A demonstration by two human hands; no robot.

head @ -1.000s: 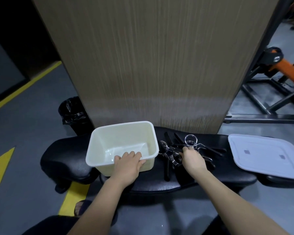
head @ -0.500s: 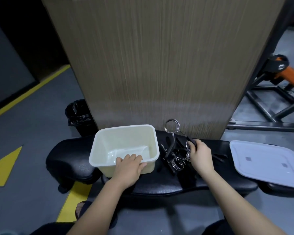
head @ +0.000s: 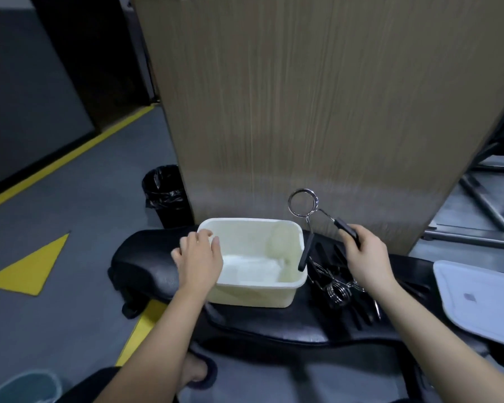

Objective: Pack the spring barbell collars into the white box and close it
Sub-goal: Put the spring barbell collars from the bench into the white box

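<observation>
Gripping spring collar handle, R hand clenched; L hand loose on white box rim.

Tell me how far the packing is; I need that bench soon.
Nothing packed yet: the box looks empty. The right hand holds one collar up beside it; the left hand rests on its rim. More collars lie on the bench; lid off.

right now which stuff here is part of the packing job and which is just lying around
Part of the job:
- white box
- collar held in the right hand
- remaining collars on the black bench
- white lid
- left hand on the box rim

Just lying about:
- black bin
- wooden panel
- metal rack
</observation>
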